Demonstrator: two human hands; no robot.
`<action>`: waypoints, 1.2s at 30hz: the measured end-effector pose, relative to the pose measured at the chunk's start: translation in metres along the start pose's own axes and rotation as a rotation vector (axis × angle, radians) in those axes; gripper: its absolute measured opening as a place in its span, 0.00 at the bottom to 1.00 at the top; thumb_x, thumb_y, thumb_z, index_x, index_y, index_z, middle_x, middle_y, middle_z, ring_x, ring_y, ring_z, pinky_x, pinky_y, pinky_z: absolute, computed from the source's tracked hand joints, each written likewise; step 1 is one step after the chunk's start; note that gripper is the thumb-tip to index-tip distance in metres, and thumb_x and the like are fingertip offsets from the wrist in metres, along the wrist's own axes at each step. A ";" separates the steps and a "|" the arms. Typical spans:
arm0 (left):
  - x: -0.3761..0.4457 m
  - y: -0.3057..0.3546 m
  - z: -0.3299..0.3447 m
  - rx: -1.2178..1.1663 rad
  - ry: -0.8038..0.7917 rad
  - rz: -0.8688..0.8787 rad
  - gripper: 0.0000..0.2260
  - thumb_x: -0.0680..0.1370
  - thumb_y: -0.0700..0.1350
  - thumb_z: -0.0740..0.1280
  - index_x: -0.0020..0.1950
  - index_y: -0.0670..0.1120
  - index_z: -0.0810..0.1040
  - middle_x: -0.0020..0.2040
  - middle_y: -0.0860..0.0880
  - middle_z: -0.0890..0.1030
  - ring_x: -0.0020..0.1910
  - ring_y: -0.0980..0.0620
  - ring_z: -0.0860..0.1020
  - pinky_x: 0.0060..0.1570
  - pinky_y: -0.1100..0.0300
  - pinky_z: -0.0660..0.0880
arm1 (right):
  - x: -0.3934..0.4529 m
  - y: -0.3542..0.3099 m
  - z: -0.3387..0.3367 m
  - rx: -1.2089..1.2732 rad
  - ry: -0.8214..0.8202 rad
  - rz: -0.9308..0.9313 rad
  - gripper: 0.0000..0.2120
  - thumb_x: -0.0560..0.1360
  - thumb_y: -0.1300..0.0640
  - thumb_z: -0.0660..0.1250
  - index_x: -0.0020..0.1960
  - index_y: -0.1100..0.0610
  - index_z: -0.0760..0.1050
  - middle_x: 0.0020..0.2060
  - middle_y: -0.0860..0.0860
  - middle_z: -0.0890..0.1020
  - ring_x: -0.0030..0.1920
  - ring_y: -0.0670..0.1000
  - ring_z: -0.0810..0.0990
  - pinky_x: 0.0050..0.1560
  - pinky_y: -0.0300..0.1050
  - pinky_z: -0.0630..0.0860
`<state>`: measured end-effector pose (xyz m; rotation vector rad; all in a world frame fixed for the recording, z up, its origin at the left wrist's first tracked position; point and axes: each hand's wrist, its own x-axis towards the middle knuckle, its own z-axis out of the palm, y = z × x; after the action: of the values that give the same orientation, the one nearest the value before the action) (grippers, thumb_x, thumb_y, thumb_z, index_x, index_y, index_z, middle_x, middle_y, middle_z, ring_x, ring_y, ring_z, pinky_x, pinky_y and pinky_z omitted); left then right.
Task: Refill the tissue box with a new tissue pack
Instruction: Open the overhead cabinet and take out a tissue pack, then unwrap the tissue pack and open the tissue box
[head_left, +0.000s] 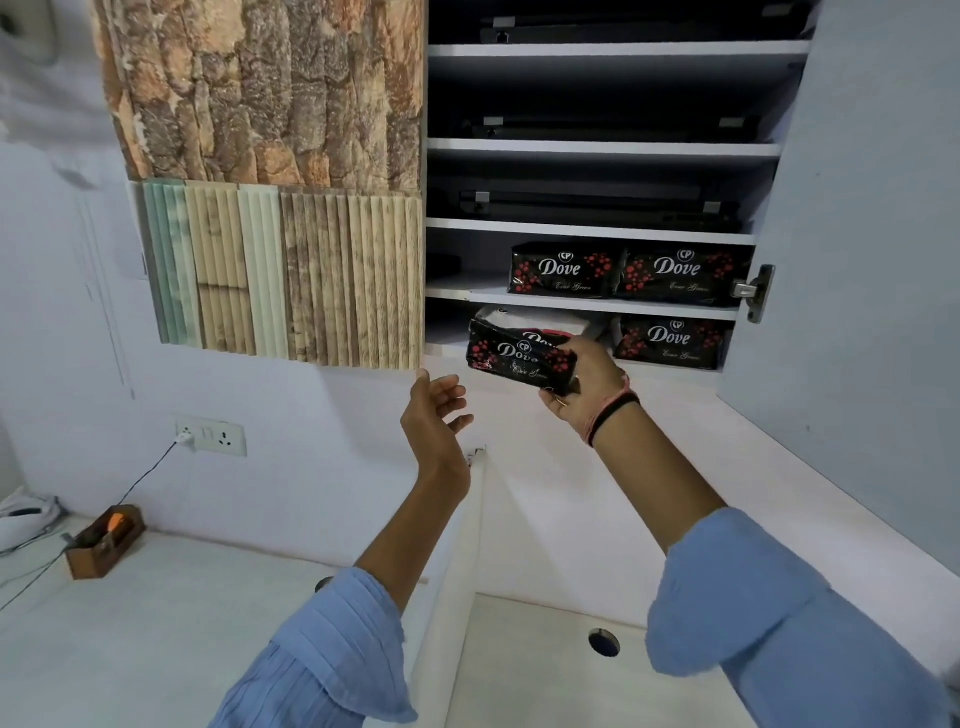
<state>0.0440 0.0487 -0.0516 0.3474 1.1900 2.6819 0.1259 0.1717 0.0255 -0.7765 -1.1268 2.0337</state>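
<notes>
I am holding a black tissue pack (522, 358) in my right hand (584, 387), fingers wrapped over its right end and thumb underneath, just at the front edge of the lowest shelf (447, 349) of the open cabinet. My left hand (435, 415) is hanging empty below and to the left of the pack, palm up and fingers loosely spread, not touching it. Behind the pack another one is lying with something white on it; I cannot tell what that is. A third pack (670, 340) is sitting at the right end of the same shelf, and two more (623, 273) on the shelf above.

I judge the step in hand is lifting the pack out. The wrapper looks slick and soft, so I am keeping the grip firm near the end and would bring the left palm under the free end to share the load. I should draw it straight toward me, clear of the shelf lip and the pack behind, so nothing gets dragged out. No tissue box is in view.
</notes>
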 end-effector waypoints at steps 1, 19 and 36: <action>-0.005 -0.002 -0.003 -0.015 0.006 -0.007 0.19 0.83 0.55 0.60 0.47 0.44 0.83 0.45 0.44 0.82 0.46 0.48 0.79 0.48 0.51 0.75 | -0.005 0.005 -0.006 0.031 -0.010 -0.026 0.30 0.65 0.56 0.73 0.66 0.57 0.73 0.57 0.58 0.83 0.50 0.56 0.83 0.34 0.45 0.80; -0.114 -0.104 -0.057 -0.070 -0.224 -0.268 0.22 0.80 0.51 0.66 0.72 0.43 0.75 0.69 0.39 0.79 0.69 0.43 0.78 0.71 0.40 0.70 | -0.069 0.145 -0.140 -0.209 -0.139 -0.352 0.11 0.76 0.60 0.72 0.58 0.59 0.80 0.51 0.52 0.87 0.54 0.47 0.85 0.52 0.42 0.77; -0.109 -0.205 -0.153 0.000 -0.139 -0.571 0.15 0.74 0.42 0.67 0.59 0.47 0.82 0.50 0.48 0.80 0.52 0.49 0.79 0.55 0.51 0.74 | 0.022 0.187 -0.233 -0.645 -0.158 -0.051 0.11 0.83 0.57 0.64 0.59 0.57 0.84 0.52 0.53 0.87 0.53 0.52 0.84 0.56 0.44 0.77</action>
<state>0.1193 0.0475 -0.3191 0.1565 1.0523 2.1302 0.2391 0.2252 -0.2467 -0.8822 -1.9159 1.7102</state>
